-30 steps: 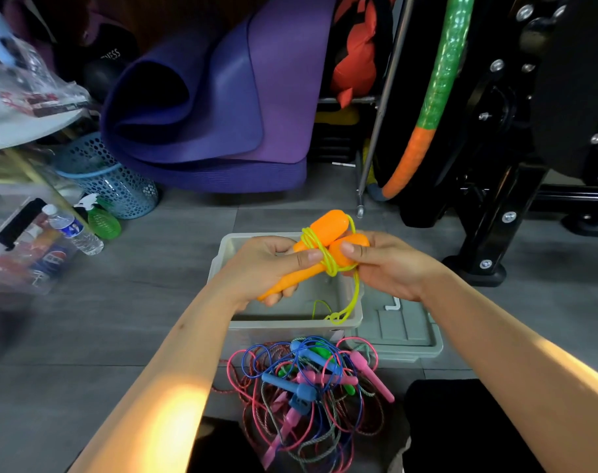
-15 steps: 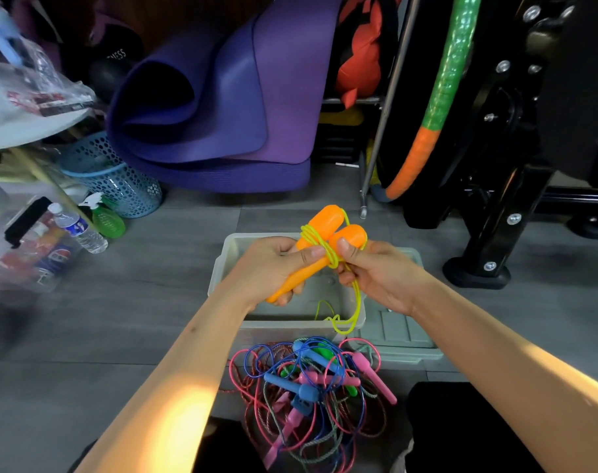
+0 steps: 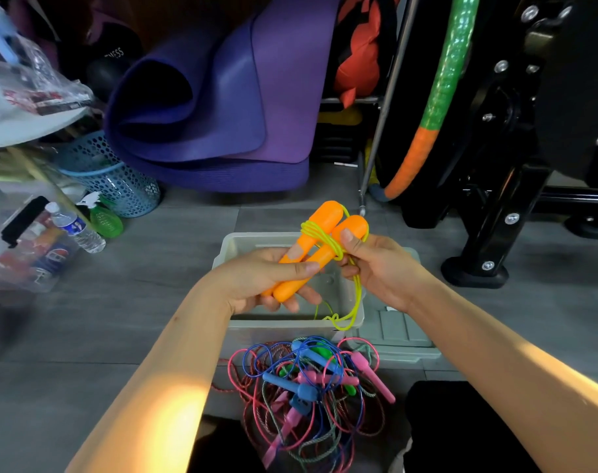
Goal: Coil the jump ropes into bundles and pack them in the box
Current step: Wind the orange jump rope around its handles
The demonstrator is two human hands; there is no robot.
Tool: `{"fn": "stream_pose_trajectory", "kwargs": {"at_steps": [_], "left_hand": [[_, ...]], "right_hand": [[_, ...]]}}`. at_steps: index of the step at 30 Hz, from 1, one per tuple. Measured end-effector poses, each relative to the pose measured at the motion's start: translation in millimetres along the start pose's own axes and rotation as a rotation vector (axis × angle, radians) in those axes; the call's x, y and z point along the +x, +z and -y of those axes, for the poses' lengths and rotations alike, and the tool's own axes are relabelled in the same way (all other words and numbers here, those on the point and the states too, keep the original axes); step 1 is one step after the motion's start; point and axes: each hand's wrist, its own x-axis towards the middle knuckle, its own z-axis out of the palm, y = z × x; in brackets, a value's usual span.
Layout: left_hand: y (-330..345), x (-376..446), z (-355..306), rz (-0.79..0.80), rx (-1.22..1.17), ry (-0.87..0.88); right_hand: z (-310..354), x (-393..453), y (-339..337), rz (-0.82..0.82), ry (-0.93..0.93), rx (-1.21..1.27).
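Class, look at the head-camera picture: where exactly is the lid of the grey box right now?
The lid lies flat on the floor in the lower middle of the head view, against the grey box's right side, under the right hand.

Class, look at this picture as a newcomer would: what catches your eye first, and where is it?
Two orange handles wound with yellow cord, held at centre by the left hand and right hand above the grey box. Below, a tangled pile of ropes on the floor. Behind, purple mats.
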Motion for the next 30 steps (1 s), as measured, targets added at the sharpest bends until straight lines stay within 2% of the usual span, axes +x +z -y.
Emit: {"fn": "stream_pose_trajectory", "kwargs": {"at_steps": [5,10,15,18,21,26,30], "left_hand": [[2.4,5.4,5.0,-0.046,-0.033,0.008],[5.9,7.4,4.1,-0.133,-0.109,0.037],[5.1,10.1,4.6,-0.241,-0.047,0.064],[0.5,12.8,6.3,-0.323,-0.012,0.067],[-8.3,13.7,8.6,-0.386,0.056,0.057],[-6.5,13.9,10.2,-0.299,0.297,-0.014],[4.5,12.1,7.5,-0.11,0.45,-0.092]], "right_hand": [[-0.2,1.2,-3.5,-0.074,0.012,-0.295],[1.6,-1.6,2.0,0.004,0.072,-0.409],[5.1,-7.6,4.3,-0.024,0.06,-0.625],[4.2,-12.0,5.1,-0.046,0.048,-0.898],[4.9,-19.4,5.9,-0.148,-0.061,-1.262],[12.9,-27.5,8.3,-0.178,-0.366,-1.466],[16.9,-18.3,3.6,-0.156,-0.492,-1.481]]}}
